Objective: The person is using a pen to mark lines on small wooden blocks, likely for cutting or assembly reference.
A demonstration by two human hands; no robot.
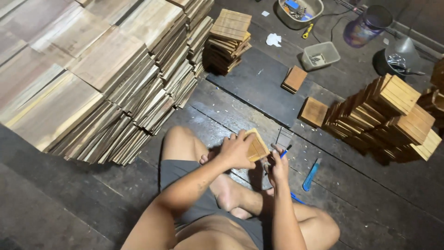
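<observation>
Above crossed legs, small slatted wooden panel (255,147) in left hand (236,150) grip, right hand (279,167) beside it, clasping blue-tipped tool (285,151).

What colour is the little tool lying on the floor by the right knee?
Blue: the cutter on the dark floor, seen in the head view.

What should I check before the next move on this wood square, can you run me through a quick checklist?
1. Left hand grips the wood square: ok, fingers wrap its near edge.
2. Right hand holds the blue-handled tool: ok.
3. Tool tip placed on the square: cannot tell, the contact point is hidden.
4. Left fingers away from the tool tip: cannot tell, the hands are close together.
5. Blue cutter within reach: ok, it lies on the floor just right of the right hand.
6. Square steady: ok, held up over the crossed legs, not resting on the floor.
</observation>
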